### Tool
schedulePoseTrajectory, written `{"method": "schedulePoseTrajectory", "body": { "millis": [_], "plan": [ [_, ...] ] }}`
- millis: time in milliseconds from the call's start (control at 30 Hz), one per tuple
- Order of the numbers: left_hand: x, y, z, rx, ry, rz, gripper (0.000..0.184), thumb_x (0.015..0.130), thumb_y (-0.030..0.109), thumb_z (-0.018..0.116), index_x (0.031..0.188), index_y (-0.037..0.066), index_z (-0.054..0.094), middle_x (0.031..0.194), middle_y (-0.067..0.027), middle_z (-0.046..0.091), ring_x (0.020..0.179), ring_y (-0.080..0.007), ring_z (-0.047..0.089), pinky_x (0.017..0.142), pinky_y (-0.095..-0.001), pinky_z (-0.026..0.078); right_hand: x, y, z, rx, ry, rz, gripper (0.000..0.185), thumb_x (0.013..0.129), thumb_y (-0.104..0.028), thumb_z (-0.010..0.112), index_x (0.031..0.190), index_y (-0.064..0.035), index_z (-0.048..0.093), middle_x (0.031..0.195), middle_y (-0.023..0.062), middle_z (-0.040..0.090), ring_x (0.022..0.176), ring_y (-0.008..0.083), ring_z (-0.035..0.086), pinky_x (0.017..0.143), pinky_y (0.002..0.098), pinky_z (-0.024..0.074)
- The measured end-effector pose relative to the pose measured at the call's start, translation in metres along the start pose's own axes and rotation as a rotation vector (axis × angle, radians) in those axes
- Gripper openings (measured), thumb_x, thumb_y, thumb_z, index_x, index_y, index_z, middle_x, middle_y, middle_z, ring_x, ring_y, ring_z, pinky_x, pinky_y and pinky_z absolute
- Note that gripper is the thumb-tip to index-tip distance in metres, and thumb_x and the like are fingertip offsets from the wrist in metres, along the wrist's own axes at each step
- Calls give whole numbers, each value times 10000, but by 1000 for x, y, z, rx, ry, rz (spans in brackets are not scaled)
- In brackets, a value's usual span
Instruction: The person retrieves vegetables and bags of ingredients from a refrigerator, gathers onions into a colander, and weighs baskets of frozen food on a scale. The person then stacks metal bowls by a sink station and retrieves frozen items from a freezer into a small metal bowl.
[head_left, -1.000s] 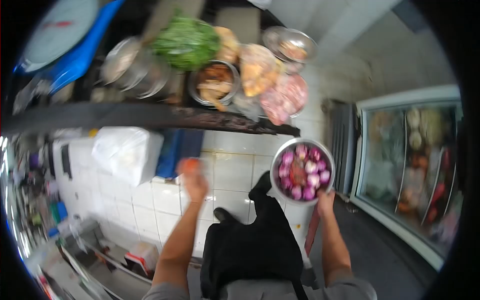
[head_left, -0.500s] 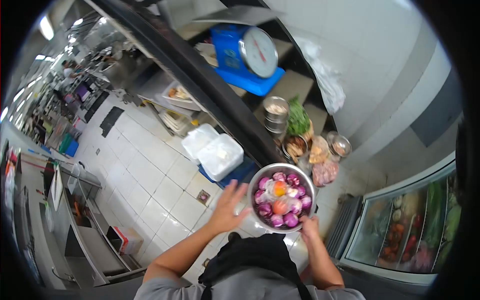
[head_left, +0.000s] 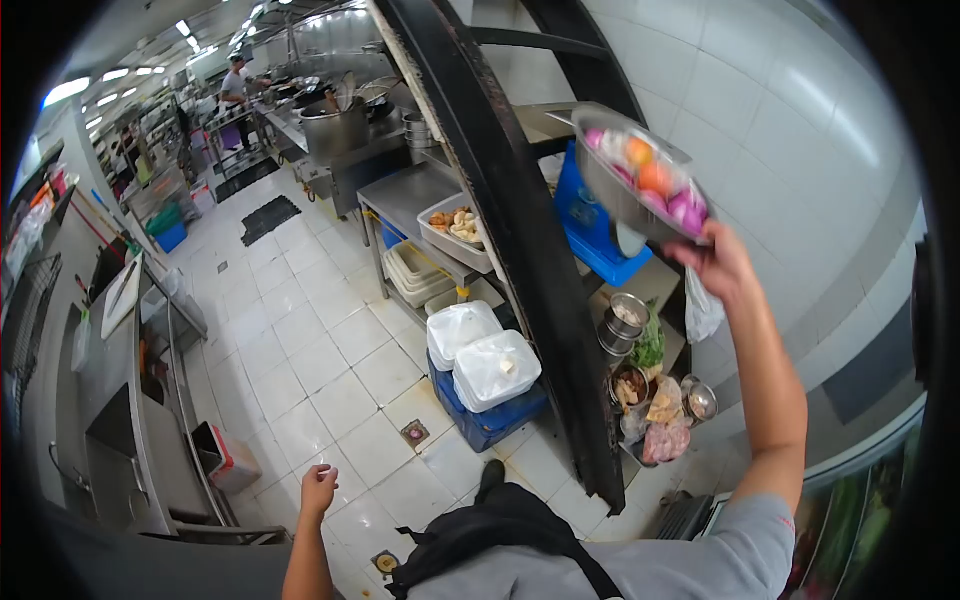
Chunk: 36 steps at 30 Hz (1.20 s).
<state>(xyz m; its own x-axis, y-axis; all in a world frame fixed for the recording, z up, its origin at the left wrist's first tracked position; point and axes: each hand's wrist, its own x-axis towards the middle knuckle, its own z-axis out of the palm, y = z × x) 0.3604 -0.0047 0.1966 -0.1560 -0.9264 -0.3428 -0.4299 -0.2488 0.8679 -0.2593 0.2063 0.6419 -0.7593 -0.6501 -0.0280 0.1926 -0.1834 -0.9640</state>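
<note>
In the head view, my right hand (head_left: pixel 720 262) is closed on the near end of a metal bowl (head_left: pixel 632 203), pinching it at the rim; blur keeps me from telling exactly how the fingers sit beneath. The bowl is raised at arm's length, tipped on its side toward the left, in front of a blue scale (head_left: pixel 578 210) on the stairs. A metal pan (head_left: pixel 655 143) shows just behind it; I cannot tell whether the two touch.

Inside are purple onions (head_left: pixel 688 210) and rounder orange-red pieces (head_left: pixel 655 179), blurred, perhaps tomatoes. I judge the load fairly heavy for one hand, since all the weight hangs off one edge. The wall should be stiff but slick if wet; the onions firm and prone to roll, the orange-red pieces easier to bruise. A hold on opposite sides of the rim, or a palm under the base, would steady it best.

My left hand (head_left: pixel 320 490) is low and well apart, fingers loosely parted, with nothing visible in it.

The black stair beam (head_left: pixel 530 210) slants up just left of the bowl and bars a straight path between my hands. Below the scale crowd stacked steel pots (head_left: pixel 625 318), leafy greens (head_left: pixel 651 345) and bagged pink meat (head_left: pixel 667 441). Left of the beam, white boxes (head_left: pixel 497 371) sit on a blue crate (head_left: pixel 480 425) on the floor.
</note>
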Motion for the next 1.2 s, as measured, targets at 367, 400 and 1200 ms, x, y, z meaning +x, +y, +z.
{"method": "schedulePoseTrajectory", "body": {
  "millis": [367,400,1200],
  "plan": [
    [-50,-130,46,60,126,-332,334,863,214,664,1080,-32,600,811,-128,658,636,-187,638,543,-303,514,322,-84,129,-268,-10,-257,365,875,-40,392,1213,54,494,1118,240,557,889,401,655,651,459,636],
    [-66,-147,42,51,216,-404,338,852,213,673,1059,-45,604,739,-118,651,589,-174,621,518,-312,501,344,-79,134,-333,-5,-272,362,885,-50,391,1216,53,493,1125,239,556,906,401,651,642,464,634],
    [-114,-48,173,163,478,-556,450,814,414,661,1039,25,652,916,-188,686,888,-347,653,821,-400,513,662,-22,112,-1657,-193,-92,316,917,-278,607,1161,-79,588,923,29,620,790,89,585,622,216,475]
  ]
}}
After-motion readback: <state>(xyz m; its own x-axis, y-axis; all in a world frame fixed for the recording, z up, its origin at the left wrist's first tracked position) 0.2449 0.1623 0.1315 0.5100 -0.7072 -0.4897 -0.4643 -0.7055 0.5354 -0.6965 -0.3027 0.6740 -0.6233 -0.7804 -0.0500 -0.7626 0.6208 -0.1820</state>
